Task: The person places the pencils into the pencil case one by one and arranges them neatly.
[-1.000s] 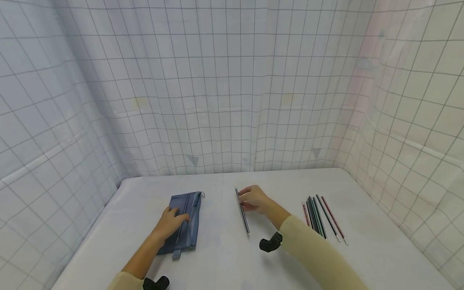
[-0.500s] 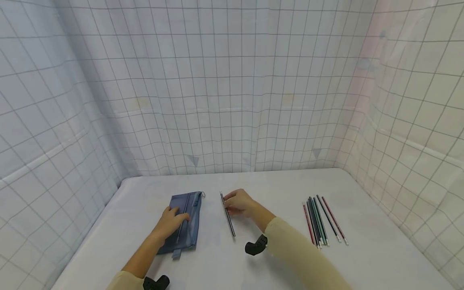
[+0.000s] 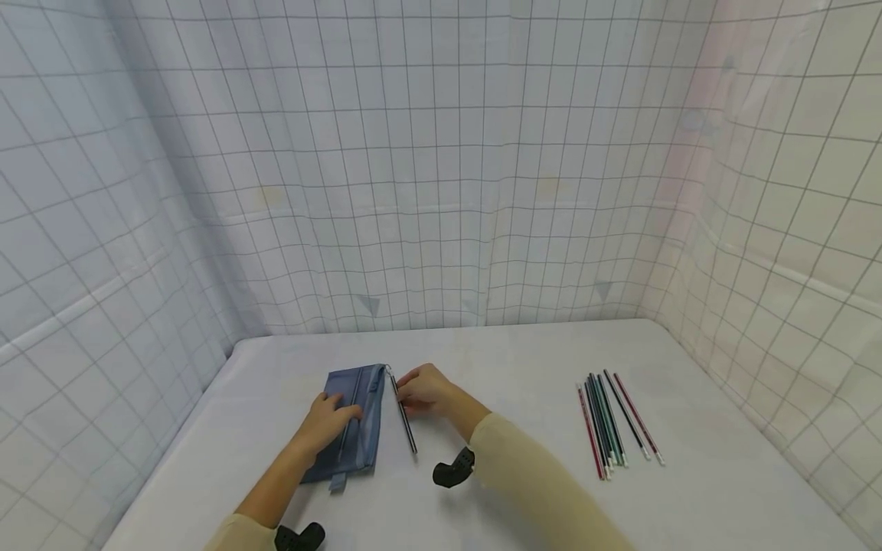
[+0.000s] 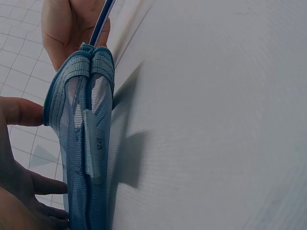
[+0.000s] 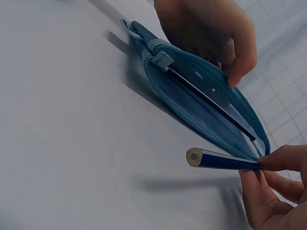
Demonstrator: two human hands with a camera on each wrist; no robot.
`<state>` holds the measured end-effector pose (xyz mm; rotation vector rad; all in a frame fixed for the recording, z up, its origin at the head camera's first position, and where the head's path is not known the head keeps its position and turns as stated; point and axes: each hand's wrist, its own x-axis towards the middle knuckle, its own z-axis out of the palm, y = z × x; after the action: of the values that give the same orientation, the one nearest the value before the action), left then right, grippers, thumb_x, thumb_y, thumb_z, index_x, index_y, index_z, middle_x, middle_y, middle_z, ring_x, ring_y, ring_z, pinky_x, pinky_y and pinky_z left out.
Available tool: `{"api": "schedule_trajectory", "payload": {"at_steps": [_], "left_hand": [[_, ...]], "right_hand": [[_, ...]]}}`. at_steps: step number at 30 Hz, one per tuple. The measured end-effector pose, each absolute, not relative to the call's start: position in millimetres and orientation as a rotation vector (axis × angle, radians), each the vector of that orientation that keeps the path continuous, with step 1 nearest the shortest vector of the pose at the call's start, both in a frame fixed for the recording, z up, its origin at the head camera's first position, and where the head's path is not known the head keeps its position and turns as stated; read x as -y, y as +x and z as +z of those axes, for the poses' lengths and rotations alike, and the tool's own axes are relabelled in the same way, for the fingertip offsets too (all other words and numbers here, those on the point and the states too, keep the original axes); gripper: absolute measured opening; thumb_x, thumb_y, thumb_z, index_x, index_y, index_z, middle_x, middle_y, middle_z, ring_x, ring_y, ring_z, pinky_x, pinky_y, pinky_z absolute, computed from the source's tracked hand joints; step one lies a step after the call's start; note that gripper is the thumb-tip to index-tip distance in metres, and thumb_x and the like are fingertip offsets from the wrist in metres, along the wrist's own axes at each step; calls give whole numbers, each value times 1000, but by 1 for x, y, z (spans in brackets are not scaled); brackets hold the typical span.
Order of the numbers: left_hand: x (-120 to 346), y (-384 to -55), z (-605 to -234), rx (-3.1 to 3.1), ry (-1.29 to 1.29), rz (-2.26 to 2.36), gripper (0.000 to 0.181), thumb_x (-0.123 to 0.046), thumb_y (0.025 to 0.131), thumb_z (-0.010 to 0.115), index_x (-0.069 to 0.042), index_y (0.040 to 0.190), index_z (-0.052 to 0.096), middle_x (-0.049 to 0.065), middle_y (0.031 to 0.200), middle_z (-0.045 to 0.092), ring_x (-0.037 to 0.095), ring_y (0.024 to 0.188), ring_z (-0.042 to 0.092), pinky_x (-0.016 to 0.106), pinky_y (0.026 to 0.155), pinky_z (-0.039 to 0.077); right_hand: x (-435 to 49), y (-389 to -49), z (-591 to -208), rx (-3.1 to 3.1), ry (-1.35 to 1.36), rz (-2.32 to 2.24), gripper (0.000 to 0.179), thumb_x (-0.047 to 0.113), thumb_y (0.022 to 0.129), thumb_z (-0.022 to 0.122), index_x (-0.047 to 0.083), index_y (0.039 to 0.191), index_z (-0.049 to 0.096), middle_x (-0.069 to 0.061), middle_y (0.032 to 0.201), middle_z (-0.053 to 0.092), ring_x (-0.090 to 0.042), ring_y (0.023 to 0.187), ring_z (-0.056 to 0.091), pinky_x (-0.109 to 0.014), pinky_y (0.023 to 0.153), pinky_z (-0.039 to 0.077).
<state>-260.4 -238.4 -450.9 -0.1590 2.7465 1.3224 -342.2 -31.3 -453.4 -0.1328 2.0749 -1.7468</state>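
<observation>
A blue mesh zip pencil case (image 3: pixel 368 428) lies on the table at left, its mouth gaping in the right wrist view. My left hand (image 3: pixel 327 422) grips its upper side, with the thumb (image 5: pixel 236 76) at the zipped rim. My right hand (image 3: pixel 427 390) pinches a dark blue pencil (image 3: pixel 405 419) with a pale stripe, just right of the mouth. That pencil's flat, unsharpened end (image 5: pixel 194 157) shows in the right wrist view. Inside the case (image 5: pixel 180 108) lies a thin dark stick (image 5: pixel 211 100) that looks like another pencil.
Several dark, green and red pencils (image 3: pixel 606 421) lie side by side at the right of the white table (image 3: pixel 524 367). White grid-patterned curtains (image 3: pixel 441 191) hang behind and at both sides. Black wrist mounts (image 3: pixel 455 468) sit on both forearms.
My right hand has moved left across the table, carrying the pencil from mid-table to beside the pencil case's mouth. The left hand and the case have stayed in place.
</observation>
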Motion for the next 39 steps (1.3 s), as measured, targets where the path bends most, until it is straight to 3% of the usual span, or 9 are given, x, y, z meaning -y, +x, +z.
{"api": "schedule_trajectory", "payload": {"at_steps": [25,35,39], "left_hand": [[238,-257,-449,-2716,-194,1338,86,-34,89,61,17,152,31,41,161,7,62,146,12,73,113,20],[236,-258,-448,-2731,-204,1327,86,-34,89,61,17,152,32,42,160,9,61,146,14,72,114,20],[237,-257,-448,-2728,-200,1331,85,-34,90,60,17,151,32,42,160,9,62,146,13,72,114,20]], "right_hand": [[78,-332,-451,-2134,8,-1843,20,-4,90,74,0,108,69,-9,87,67,-16,69,66,-24,55,57],[92,-329,-456,-2185,37,-1865,23,-6,89,73,-1,112,69,-9,86,66,-18,70,66,-28,60,60],[93,-328,-454,-2167,14,-1865,34,-11,88,70,-4,121,68,-10,92,65,-21,69,68,-30,62,61]]}}
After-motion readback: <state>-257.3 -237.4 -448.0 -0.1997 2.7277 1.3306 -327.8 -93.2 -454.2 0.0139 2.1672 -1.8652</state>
